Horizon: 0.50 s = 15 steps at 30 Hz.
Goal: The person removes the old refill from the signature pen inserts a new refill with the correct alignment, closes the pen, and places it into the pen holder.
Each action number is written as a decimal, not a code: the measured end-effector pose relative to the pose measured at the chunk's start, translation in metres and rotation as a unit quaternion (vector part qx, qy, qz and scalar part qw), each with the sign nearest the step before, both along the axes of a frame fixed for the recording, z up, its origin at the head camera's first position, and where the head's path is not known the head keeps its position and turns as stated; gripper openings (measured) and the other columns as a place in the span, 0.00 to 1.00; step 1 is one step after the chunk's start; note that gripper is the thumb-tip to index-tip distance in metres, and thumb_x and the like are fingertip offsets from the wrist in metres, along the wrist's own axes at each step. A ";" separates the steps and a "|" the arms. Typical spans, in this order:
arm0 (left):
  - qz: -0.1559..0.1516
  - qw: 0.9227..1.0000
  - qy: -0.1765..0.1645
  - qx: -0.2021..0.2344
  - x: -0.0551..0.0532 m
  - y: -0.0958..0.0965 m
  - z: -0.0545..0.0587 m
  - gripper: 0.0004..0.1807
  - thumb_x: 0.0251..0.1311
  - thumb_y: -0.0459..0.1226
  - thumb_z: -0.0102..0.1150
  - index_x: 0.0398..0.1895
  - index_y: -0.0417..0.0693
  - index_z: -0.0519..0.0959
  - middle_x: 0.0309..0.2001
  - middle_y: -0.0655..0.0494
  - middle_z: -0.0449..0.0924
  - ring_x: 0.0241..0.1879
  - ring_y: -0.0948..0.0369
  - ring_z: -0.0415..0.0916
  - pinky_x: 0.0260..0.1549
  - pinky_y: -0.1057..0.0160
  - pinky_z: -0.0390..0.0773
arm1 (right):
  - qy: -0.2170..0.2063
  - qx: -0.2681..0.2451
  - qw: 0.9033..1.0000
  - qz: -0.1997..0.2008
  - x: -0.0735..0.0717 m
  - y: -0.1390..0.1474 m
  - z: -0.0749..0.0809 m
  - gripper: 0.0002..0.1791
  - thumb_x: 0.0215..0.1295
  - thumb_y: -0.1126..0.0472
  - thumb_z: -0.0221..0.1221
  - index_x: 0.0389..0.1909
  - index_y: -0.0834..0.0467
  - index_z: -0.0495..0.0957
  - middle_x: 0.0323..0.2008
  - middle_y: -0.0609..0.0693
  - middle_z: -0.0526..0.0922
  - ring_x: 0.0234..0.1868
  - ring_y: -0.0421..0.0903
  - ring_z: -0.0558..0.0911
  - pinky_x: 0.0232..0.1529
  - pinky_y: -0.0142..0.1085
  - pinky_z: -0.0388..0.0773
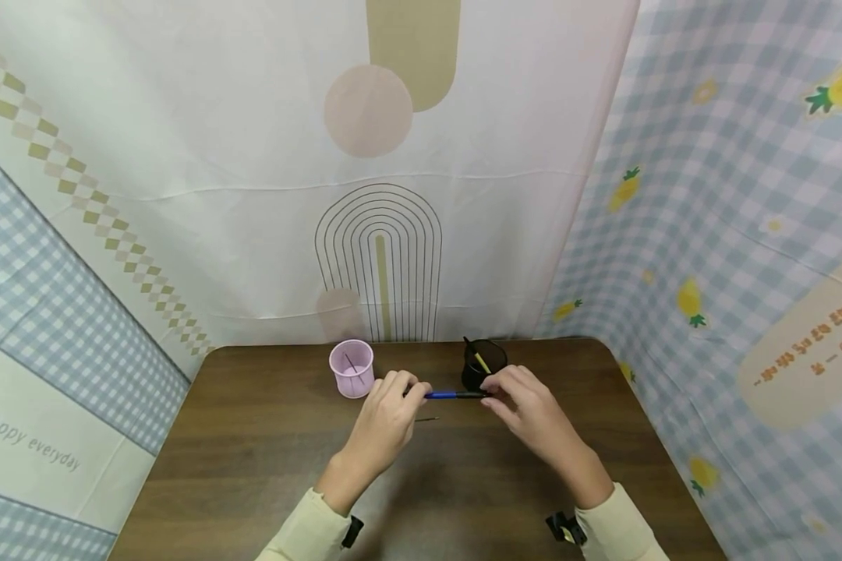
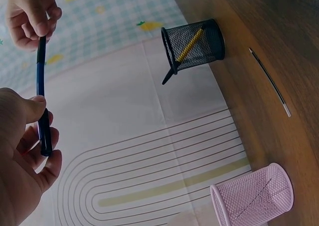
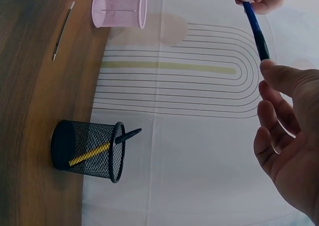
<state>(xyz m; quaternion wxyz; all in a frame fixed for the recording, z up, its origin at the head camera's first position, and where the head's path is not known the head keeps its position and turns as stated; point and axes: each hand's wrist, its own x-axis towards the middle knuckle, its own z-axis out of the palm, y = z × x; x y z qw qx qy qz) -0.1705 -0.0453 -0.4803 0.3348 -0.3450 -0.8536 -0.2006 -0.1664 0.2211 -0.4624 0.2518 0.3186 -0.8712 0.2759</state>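
A blue pen with a dark grip section point(image 1: 445, 395) is held level above the table, stretched between both hands. My left hand point(image 1: 384, 421) grips its capped-looking end with thumb and curled fingers. At the dark end, my right hand point(image 1: 536, 413) pinches the pen between thumb and index finger; in the right wrist view the thumb point(image 3: 279, 76) covers the tip. Beneath the hands a thin pen refill point(image 2: 270, 81) lies on the table. Just behind the right hand stands a black mesh pen cup point(image 3: 97, 166), with a yellow-and-black pen point(image 3: 130, 135) leaning in it.
Left of the hands, a pink mesh cup point(image 1: 352, 383) stands near the table's back edge with a thin dark stick, perhaps a refill, inside. The brown wooden table point(image 1: 252, 467) meets a patterned cloth point(image 1: 498, 257) behind. Checked cloth point(image 1: 673, 195) hangs on the right.
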 end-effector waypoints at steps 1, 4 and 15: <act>0.000 1.000 0.001 0.000 0.000 0.000 0.000 0.06 0.66 0.34 0.64 0.43 0.45 0.82 0.38 0.53 0.78 0.37 0.56 0.75 0.32 0.61 0.71 | 0.003 -0.001 1.000 0.002 0.000 0.000 0.000 0.15 0.54 0.69 0.75 0.40 0.54 0.83 0.38 0.41 0.82 0.38 0.40 0.77 0.37 0.26 0.74; 0.000 1.000 0.000 0.000 0.000 0.000 -0.001 0.06 0.65 0.33 0.65 0.43 0.45 0.82 0.38 0.53 0.78 0.37 0.56 0.75 0.31 0.61 0.70 | 0.007 -0.004 1.000 0.007 -0.001 -0.001 0.001 0.15 0.54 0.70 0.75 0.38 0.52 0.82 0.37 0.41 0.82 0.38 0.39 0.76 0.37 0.25 0.73; 0.003 1.000 0.000 -0.001 0.001 0.000 0.002 0.05 0.67 0.34 0.61 0.44 0.45 0.82 0.38 0.53 0.77 0.37 0.55 0.75 0.32 0.61 0.70 | 0.004 -0.005 1.000 0.006 -0.002 -0.001 -0.001 0.10 0.59 0.67 0.72 0.39 0.52 0.85 0.37 0.41 0.83 0.39 0.38 0.76 0.38 0.27 0.72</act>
